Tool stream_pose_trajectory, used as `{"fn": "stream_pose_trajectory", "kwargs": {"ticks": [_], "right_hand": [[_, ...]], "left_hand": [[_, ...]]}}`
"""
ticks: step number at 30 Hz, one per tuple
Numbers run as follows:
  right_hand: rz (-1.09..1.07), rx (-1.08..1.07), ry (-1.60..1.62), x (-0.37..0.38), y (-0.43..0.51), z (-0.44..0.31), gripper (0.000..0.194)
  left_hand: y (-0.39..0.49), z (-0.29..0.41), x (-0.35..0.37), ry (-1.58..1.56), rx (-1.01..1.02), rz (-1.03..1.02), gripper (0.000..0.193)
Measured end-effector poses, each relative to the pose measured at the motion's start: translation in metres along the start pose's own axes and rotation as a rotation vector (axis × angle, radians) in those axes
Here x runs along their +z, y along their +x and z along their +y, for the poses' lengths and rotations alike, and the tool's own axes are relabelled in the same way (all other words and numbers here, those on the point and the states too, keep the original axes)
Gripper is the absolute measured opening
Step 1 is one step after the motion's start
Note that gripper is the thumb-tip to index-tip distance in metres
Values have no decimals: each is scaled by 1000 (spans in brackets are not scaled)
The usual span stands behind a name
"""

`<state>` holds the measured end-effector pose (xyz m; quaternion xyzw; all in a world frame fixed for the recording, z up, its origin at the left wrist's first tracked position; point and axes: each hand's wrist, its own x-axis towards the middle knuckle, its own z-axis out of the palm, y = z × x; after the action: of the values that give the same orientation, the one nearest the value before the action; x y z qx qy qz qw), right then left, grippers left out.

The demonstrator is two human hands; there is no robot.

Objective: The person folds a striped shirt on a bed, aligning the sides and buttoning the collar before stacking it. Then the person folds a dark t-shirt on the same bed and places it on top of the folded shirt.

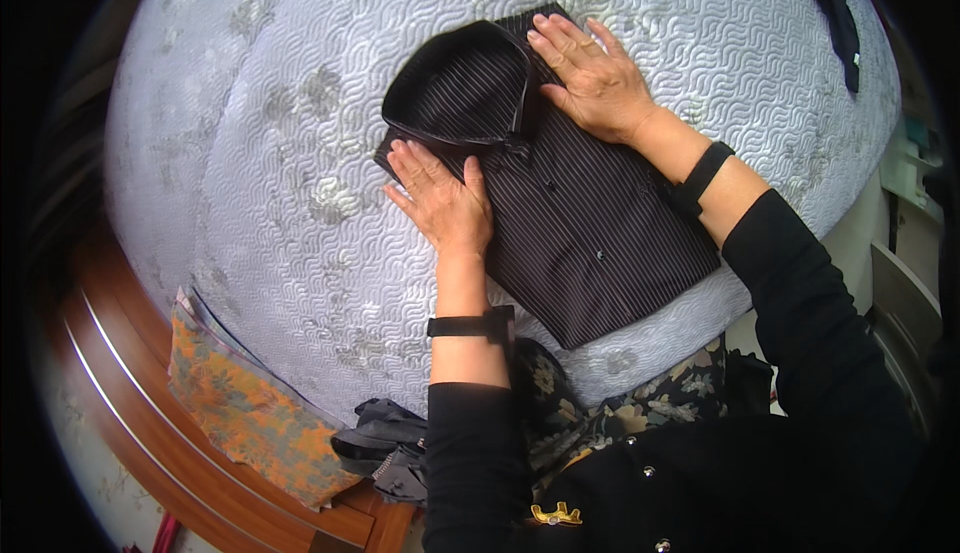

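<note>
A black pinstriped button-up shirt [600, 215], folded into a rectangle, lies front side up on a pale quilted bedspread [300, 268]. Its stand-up collar [457, 80] forms an open loop at the end away from me. My left hand [442, 197] rests flat on the shoulder left of the collar, fingers a little spread. On the other shoulder, my right hand [589, 77] lies palm down with its fingers apart. Neither hand grips the cloth. Small buttons run down the middle of the shirt front.
A dark garment [832, 20] lies at the bed's far right. To the lower left, an orange and grey patterned cloth [247, 403] hangs by the bed, beside crumpled dark grey clothing [386, 444]. Wooden furniture [135, 373] with shiny strips borders the bed there.
</note>
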<state>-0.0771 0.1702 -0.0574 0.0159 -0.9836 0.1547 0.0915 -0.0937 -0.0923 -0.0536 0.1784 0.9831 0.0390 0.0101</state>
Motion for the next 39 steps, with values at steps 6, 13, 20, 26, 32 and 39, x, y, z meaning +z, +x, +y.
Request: {"fn": "stream_pose_trajectory", "kwargs": {"ticks": [6, 13, 20, 26, 32, 39], "right_hand": [[-31, -39, 56, -18, 4, 3, 67], [17, 540, 597, -77, -51, 39, 38], [-574, 1071, 1169, -98, -70, 57, 43], [-792, 968, 1330, -75, -51, 39, 41], [-740, 943, 1392, -74, -50, 30, 37], [-640, 705, 1392, -103, -34, 24, 36]], "left_hand": [[4, -11, -25, -179, 36, -34, 75], [-56, -26, -75, -935, -663, -62, 52], [-93, -16, -62, -1658, -1187, -429, 27], [-96, -29, -40, -1882, -1091, -625, 20], [-96, -21, -33, -1999, -903, -543, 33], [-83, -30, -67, -2021, -690, -399, 27]]}}
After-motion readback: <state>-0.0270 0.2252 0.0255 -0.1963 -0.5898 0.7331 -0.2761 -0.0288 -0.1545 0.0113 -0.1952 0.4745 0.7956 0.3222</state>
